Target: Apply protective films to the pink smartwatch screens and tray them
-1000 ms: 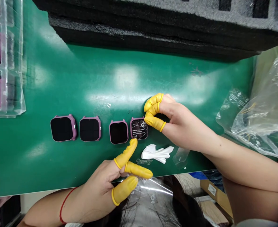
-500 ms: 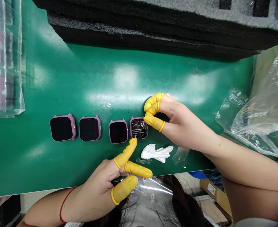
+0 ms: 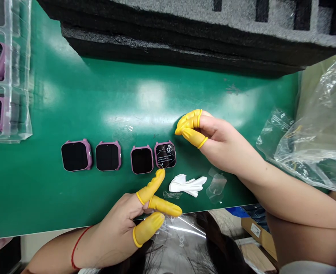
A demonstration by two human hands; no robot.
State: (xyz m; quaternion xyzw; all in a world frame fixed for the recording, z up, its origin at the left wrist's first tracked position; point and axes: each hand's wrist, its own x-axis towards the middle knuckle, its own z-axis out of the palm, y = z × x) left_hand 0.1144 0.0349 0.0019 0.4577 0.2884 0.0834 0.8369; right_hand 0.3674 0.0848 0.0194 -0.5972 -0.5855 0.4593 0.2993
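A purple watch case [image 3: 165,155] with printed film over its screen lies face up, and the index finger of my left hand [image 3: 148,217] is at its lower edge. My left thumb and middle finger lie over clear printed film [image 3: 182,238] that hangs past the table edge; the grip is partly hidden. Up and right of that watch, my right hand [image 3: 198,129] is pinched together; whatever is in the fingertips does not show. Yellow finger cots cover fingers of both hands. Left of the printed one are dark-screened watches [image 3: 142,160], [image 3: 108,156], [image 3: 76,156].
A crumpled white tissue [image 3: 187,185] and clear film scraps [image 3: 216,186] lie near the front edge. Black foam blocks [image 3: 168,42] span the back. A clear tray [image 3: 9,114] with watches is at left, plastic bags [image 3: 308,144] at right, on the green table [image 3: 71,205].
My right hand has moved off the printed watch's upper right corner, slightly up and right, and its fingertips are closer together. My left hand keeps its pose. The view shifts slightly.
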